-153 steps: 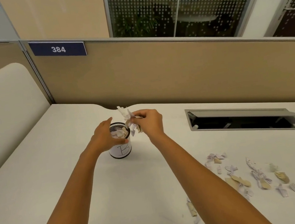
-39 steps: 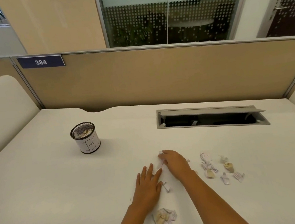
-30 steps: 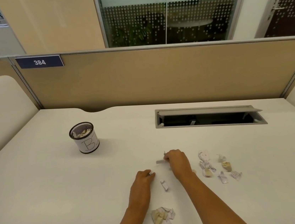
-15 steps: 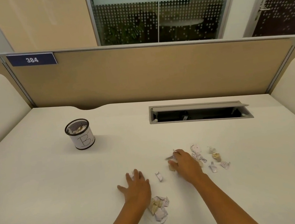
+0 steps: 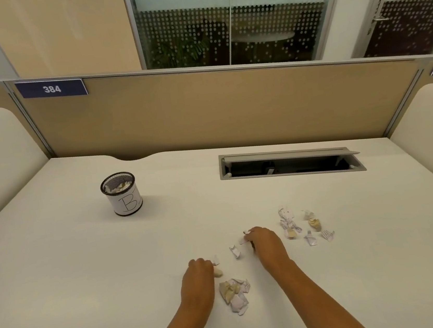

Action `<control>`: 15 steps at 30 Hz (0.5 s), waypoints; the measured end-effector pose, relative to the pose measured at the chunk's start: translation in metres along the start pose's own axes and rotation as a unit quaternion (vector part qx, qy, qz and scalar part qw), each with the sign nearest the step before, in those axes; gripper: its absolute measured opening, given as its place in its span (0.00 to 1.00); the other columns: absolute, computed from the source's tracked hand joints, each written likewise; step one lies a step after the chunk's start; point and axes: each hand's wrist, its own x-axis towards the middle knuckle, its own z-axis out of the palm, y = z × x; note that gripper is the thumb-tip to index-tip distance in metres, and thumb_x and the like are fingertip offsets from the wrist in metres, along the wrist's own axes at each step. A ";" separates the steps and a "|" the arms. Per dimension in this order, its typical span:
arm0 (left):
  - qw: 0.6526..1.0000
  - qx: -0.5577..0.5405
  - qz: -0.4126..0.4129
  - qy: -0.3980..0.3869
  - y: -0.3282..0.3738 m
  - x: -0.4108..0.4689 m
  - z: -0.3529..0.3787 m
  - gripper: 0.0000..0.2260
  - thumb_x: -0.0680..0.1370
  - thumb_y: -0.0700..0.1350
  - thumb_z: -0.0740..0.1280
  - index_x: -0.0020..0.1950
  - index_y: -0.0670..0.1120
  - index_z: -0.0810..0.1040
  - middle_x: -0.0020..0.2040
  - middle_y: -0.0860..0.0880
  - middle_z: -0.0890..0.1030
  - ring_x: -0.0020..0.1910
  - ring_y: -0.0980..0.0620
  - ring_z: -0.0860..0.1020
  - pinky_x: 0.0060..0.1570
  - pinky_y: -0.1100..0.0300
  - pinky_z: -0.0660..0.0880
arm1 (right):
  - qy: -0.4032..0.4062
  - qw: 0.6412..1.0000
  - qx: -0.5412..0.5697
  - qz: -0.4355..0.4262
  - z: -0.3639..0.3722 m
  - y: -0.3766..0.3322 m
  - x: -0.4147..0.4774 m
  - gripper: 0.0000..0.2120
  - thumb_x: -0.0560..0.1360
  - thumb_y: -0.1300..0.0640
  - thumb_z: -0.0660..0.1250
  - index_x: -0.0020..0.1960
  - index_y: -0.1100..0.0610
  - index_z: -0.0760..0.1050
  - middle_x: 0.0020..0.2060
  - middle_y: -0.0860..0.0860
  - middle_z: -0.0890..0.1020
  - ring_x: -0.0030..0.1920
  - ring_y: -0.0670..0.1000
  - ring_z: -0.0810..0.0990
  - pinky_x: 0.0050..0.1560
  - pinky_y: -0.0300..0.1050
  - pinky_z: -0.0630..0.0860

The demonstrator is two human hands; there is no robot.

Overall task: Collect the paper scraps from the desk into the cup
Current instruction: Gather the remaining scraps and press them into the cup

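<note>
Left hand (image 5: pixel 198 277) sits knuckles-up on the desk (image 5: pixel 87 275), fingers curled in tight. Small scraps (image 5: pixel 218 272), one white and one tan, stick out at its 3 o'clock side. It looks like it's pinching them, but the fingertips are tucked under, so the actual grip is hidden. Right hand (image 5: pixel 267 244) is curled too, with a white scrap (image 5: pixel 243 240) nipped at its fingertips, at about 10 o'clock from the knuckles.

Between the two hands there's one loose scrap (image 5: pixel 235 251) lying on its own. At 4 o'clock from the left hand, just beside the wrist, is a pile (image 5: pixel 235 293) of crumpled tan and white paper. At 2 to 3 o'clock from the right hand is a spread-out cluster (image 5: pixel 299 226) of more bits, some of them striped.

The cup (image 5: pixel 122 194) is well apart, at 10 o'clock from the left hand. It's black mesh with a white label marked "B", standing upright. White and tan paper shows inside below the rim. You only see the top layer, since the label covers the wall.

At 12 to 1 o'clock from the right hand is a hatch (image 5: pixel 291 164) in the desk with its lid tipped up. It's dark inside and I can't make out what's in there. Both forearms run off the bottom edge.
</note>
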 end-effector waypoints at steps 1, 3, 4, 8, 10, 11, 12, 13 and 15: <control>1.000 -0.023 -0.004 0.005 -0.001 0.005 -0.001 0.10 0.78 0.33 0.57 0.51 0.34 0.77 0.53 0.37 0.80 0.53 0.40 0.78 0.53 0.52 0.75 | -0.007 0.998 0.036 0.044 -0.003 -0.003 -0.001 0.09 0.77 0.58 0.62 0.51 0.61 0.79 0.48 0.56 0.82 0.49 0.49 0.82 0.41 0.32 0.72; 1.000 -0.015 0.012 -0.001 -0.001 0.007 -0.004 0.10 0.77 0.33 0.58 0.43 0.39 0.79 0.52 0.41 0.82 0.53 0.46 0.80 0.54 0.57 0.76 | -0.005 0.994 0.074 0.083 -0.009 -0.010 0.000 0.12 0.79 0.58 0.60 0.52 0.62 0.80 0.48 0.57 0.84 0.49 0.50 0.83 0.43 0.33 0.71; 1.000 -0.008 0.005 0.002 -0.001 0.008 -0.007 0.11 0.77 0.33 0.59 0.40 0.41 0.78 0.52 0.43 0.83 0.52 0.50 0.80 0.53 0.61 0.75 | -0.002 0.991 0.085 0.099 -0.010 -0.010 0.002 0.12 0.80 0.58 0.59 0.52 0.62 0.80 0.49 0.57 0.84 0.50 0.51 0.82 0.43 0.35 0.70; 0.999 -0.042 -0.007 0.022 -0.004 0.017 -0.012 0.11 0.77 0.33 0.58 0.44 0.41 0.79 0.51 0.43 0.82 0.46 0.53 0.79 0.39 0.71 0.69 | 0.033 0.983 0.110 0.140 -0.015 -0.013 0.007 0.11 0.75 0.65 0.63 0.54 0.60 0.81 0.52 0.55 0.83 0.51 0.50 0.82 0.49 0.38 0.77; 0.997 -0.067 -0.023 0.039 -0.009 0.022 -0.018 0.11 0.75 0.32 0.61 0.47 0.41 0.82 0.51 0.43 0.82 0.47 0.51 0.80 0.42 0.69 0.72 | 0.053 0.969 0.166 0.175 -0.016 -0.012 0.012 0.12 0.74 0.69 0.63 0.51 0.63 0.82 0.50 0.58 0.84 0.49 0.53 0.83 0.50 0.40 0.79; 0.996 -0.076 -0.028 0.038 -0.012 0.026 -0.020 0.10 0.74 0.32 0.63 0.47 0.40 0.83 0.51 0.43 0.82 0.47 0.49 0.81 0.44 0.66 0.75 | 0.067 0.956 0.208 0.195 -0.019 -0.013 0.014 0.11 0.73 0.71 0.63 0.50 0.64 0.82 0.49 0.59 0.84 0.49 0.54 0.83 0.49 0.40 0.79; 0.995 -0.088 -0.034 0.040 -0.014 0.028 -0.023 0.08 0.73 0.32 0.65 0.47 0.39 0.83 0.49 0.42 0.83 0.46 0.48 0.81 0.46 0.64 0.77 | 0.086 0.939 0.253 0.216 -0.021 -0.014 0.015 0.11 0.72 0.72 0.64 0.48 0.65 0.83 0.47 0.60 0.85 0.48 0.55 0.83 0.47 0.39 0.78; 0.993 -0.106 -0.042 0.039 -0.016 0.029 -0.026 0.08 0.72 0.32 0.67 0.46 0.38 0.84 0.48 0.41 0.84 0.44 0.47 0.82 0.46 0.63 0.78 | 0.106 0.921 0.293 0.234 -0.023 -0.016 0.016 0.10 0.71 0.73 0.65 0.46 0.65 0.83 0.46 0.60 0.85 0.47 0.56 0.84 0.45 0.38 0.77; 0.985 -0.155 -0.060 0.038 -0.021 0.032 -0.032 0.06 0.71 0.32 0.69 0.44 0.38 0.85 0.44 0.41 0.85 0.38 0.48 0.81 0.43 0.62 0.78 | 0.139 0.876 0.380 0.262 -0.030 -0.022 0.018 0.07 0.70 0.71 0.70 0.45 0.65 0.84 0.44 0.60 0.85 0.46 0.55 0.84 0.45 0.38 0.76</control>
